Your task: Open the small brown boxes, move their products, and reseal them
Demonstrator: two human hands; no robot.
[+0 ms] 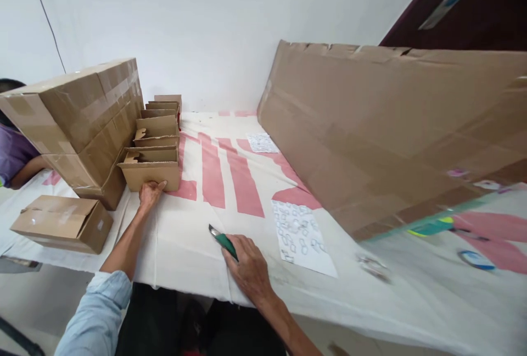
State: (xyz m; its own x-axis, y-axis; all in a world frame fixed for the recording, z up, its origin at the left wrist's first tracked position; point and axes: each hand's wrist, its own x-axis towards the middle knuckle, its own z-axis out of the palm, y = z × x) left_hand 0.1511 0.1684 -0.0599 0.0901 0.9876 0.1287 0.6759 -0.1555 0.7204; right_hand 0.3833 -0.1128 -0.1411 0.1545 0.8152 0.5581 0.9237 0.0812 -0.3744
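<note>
My right hand is closed around a green utility knife. Its metal tip points up and to the left, over the white tablecloth. Against the lower front of a small open-topped cardboard box is my left hand, with its fingers curled and the thumb out to the right. Part of those fingers is hidden. Behind this box, more open cardboard boxes stand in a row reaching toward the wall. A flap is raised along the near box's edge.
Taped cartons are stacked left of the row. A lower carton lies in front of them. At right leans a big cardboard panel. Printed sheets lie on the cloth. Beyond the stack, a person in a purple sleeve is partly visible.
</note>
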